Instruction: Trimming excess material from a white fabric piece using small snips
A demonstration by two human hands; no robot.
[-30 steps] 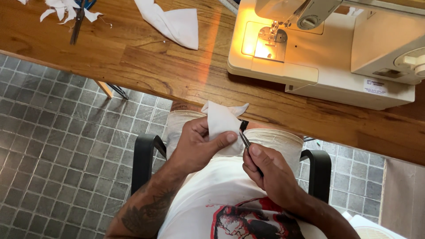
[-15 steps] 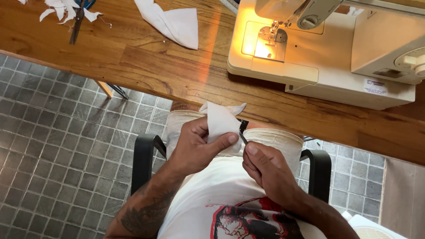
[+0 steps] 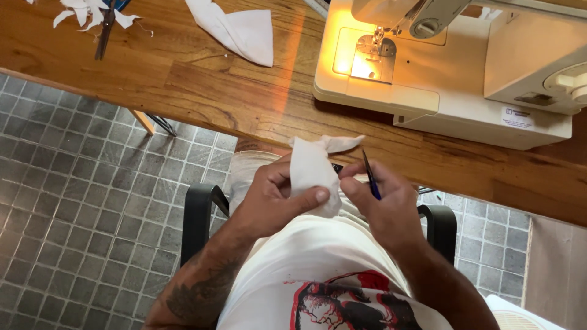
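Note:
My left hand (image 3: 272,198) grips a small piece of white cloth (image 3: 313,168) over my lap, thumb pressed across its lower part. My right hand (image 3: 382,205) is beside it, fingertips touching the cloth's right edge, and holds a thin dark blue tool (image 3: 370,177) that points up and away from me. The tool's tip sits just right of the cloth's folded top. Both hands are below the front edge of the wooden table (image 3: 232,91).
A cream sewing machine (image 3: 465,73) with its lamp lit stands on the table at the right. A folded white cloth (image 3: 241,30) lies at top centre, white scraps (image 3: 76,11) and scissors (image 3: 104,30) at top left. Black chair arms (image 3: 195,214) flank me over grey tiles.
Both hands have lifted slightly and the cloth is now more bunched in my left hand. The tool has turned to point up, its tip clear of the cloth.

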